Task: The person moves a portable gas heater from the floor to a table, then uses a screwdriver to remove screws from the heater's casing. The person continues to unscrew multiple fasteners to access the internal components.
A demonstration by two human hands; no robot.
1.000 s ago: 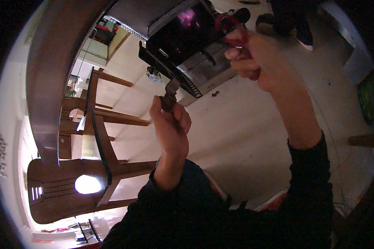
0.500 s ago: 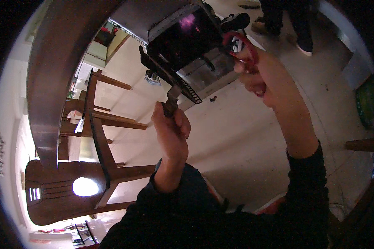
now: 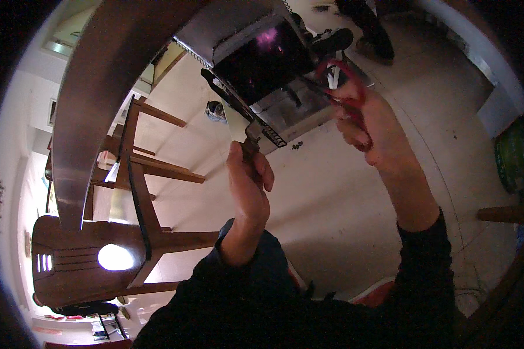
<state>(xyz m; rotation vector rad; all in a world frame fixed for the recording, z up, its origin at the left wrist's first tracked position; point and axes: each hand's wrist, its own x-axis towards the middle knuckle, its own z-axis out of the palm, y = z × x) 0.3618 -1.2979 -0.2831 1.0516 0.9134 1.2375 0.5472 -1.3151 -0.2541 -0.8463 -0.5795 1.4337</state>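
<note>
Two grips are mine: at centre frame, my left hand (image 3: 249,189) pinches a small bent metal piece (image 3: 252,131) between thumb and fingers; right of centre, my right hand (image 3: 370,125) is wrapped around red-handled scissors (image 3: 356,108). A dark, shiny box (image 3: 261,65) sits upper centre.

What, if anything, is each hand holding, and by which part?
Right hand: red scissors, by the handles. Left hand: a small bent piece, kind unclear, by its lower end.

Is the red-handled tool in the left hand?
No, the right hand holds the red-handled tool, while the left hand grips a small metal piece.
</note>
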